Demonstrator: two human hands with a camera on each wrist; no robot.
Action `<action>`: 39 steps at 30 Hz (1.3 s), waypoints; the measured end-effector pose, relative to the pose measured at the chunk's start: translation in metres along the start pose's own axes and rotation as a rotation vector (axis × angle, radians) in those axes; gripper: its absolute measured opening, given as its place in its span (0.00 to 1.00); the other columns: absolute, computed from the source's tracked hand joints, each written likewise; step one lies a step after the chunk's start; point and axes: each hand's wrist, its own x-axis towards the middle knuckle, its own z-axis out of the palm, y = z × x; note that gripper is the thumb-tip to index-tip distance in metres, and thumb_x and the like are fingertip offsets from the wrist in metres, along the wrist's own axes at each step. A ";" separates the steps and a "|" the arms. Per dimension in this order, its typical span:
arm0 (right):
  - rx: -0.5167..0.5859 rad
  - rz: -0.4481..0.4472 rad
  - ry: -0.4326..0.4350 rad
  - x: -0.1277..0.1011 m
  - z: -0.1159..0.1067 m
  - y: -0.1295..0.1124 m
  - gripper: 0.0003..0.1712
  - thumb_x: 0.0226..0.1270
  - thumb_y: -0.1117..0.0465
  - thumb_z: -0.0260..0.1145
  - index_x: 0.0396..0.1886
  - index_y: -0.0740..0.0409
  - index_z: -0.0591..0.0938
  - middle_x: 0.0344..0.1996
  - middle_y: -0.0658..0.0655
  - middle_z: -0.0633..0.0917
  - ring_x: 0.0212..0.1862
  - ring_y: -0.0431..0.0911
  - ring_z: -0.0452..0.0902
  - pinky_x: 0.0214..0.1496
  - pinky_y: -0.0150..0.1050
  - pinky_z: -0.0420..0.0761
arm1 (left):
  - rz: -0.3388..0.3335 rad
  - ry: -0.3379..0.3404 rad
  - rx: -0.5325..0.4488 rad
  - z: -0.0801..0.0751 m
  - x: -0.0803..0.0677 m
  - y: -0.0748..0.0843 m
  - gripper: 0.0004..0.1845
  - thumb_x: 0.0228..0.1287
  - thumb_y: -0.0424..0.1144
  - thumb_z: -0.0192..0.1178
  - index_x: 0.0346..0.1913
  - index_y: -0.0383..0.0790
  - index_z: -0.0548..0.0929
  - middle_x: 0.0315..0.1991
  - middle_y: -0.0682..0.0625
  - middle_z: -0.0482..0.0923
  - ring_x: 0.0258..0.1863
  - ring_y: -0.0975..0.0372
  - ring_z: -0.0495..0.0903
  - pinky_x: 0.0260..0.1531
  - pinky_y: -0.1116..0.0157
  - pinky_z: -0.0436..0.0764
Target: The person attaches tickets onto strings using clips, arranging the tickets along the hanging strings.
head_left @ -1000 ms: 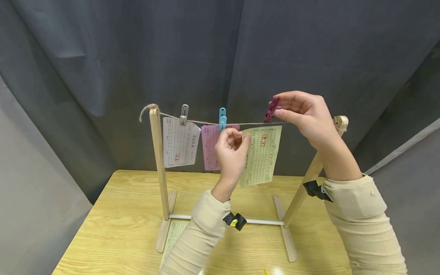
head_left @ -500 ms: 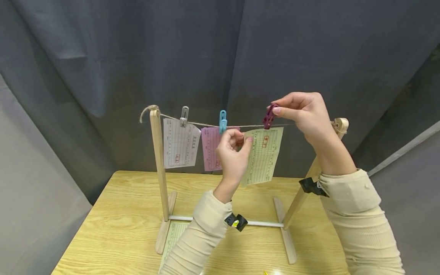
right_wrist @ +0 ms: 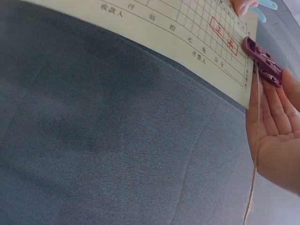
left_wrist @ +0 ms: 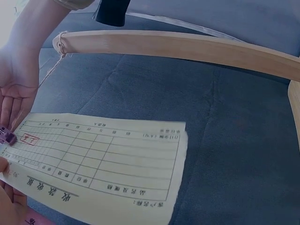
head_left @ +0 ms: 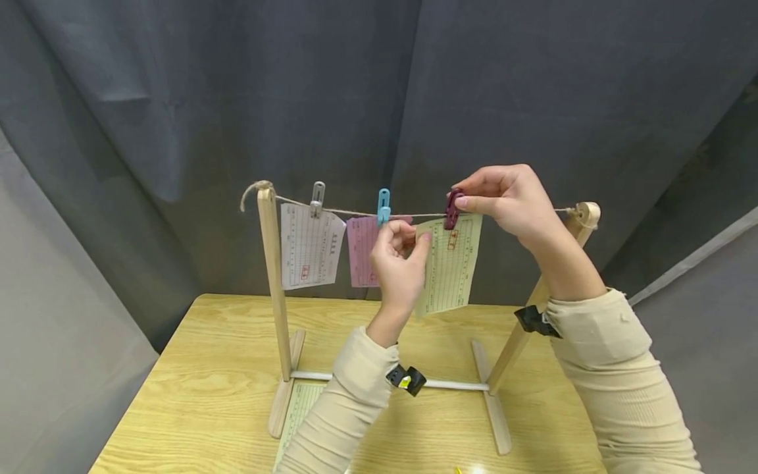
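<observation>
Presently my right hand [head_left: 509, 201] pinches the maroon peg [head_left: 453, 208] at the string [head_left: 414, 215], its tip on the top edge of the yellow form [head_left: 450, 263]. My left hand [head_left: 398, 263] pinches that form's left edge, just beside the blue peg [head_left: 383, 205]. The rack [head_left: 274, 276] stands on the bench [head_left: 195, 388].

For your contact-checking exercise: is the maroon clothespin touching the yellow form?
Touching. The right wrist view shows the maroon clothespin with its tip overlapping the top edge of the yellow form; the head view agrees.
</observation>
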 end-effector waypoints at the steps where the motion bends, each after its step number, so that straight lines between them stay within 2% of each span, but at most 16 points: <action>1: -0.004 -0.003 -0.003 0.000 0.000 0.000 0.09 0.55 0.69 0.66 0.36 0.70 0.82 0.25 0.49 0.85 0.30 0.40 0.80 0.35 0.30 0.76 | 0.006 0.003 -0.005 0.000 0.000 0.000 0.08 0.51 0.22 0.59 0.31 0.26 0.70 0.28 0.35 0.78 0.27 0.65 0.75 0.29 0.68 0.76; 9: -0.012 0.010 -0.004 -0.002 -0.001 0.001 0.10 0.55 0.69 0.67 0.37 0.70 0.82 0.26 0.50 0.85 0.32 0.40 0.80 0.38 0.30 0.76 | 0.033 0.007 -0.013 0.002 0.001 -0.001 0.08 0.51 0.21 0.58 0.32 0.25 0.70 0.29 0.35 0.78 0.27 0.66 0.75 0.29 0.68 0.76; 21: -0.029 0.003 -0.012 -0.003 -0.001 0.002 0.13 0.55 0.67 0.67 0.40 0.70 0.82 0.28 0.50 0.85 0.33 0.38 0.80 0.38 0.29 0.76 | 0.012 0.011 -0.015 0.003 0.003 0.002 0.07 0.53 0.21 0.58 0.33 0.26 0.71 0.27 0.37 0.77 0.25 0.66 0.73 0.27 0.69 0.74; 31: -0.018 -0.041 -0.030 -0.005 -0.002 0.005 0.14 0.55 0.69 0.67 0.41 0.72 0.80 0.29 0.50 0.85 0.32 0.38 0.81 0.36 0.29 0.77 | -0.015 0.017 -0.059 0.005 0.003 0.001 0.07 0.52 0.20 0.58 0.33 0.24 0.71 0.27 0.35 0.77 0.25 0.66 0.73 0.26 0.71 0.73; 39: -0.026 -0.052 -0.033 -0.006 -0.002 0.006 0.15 0.54 0.69 0.67 0.42 0.71 0.80 0.29 0.51 0.85 0.32 0.39 0.81 0.35 0.29 0.77 | -0.005 0.001 -0.087 0.005 0.004 0.000 0.07 0.53 0.20 0.58 0.34 0.24 0.71 0.27 0.35 0.76 0.25 0.66 0.73 0.26 0.71 0.73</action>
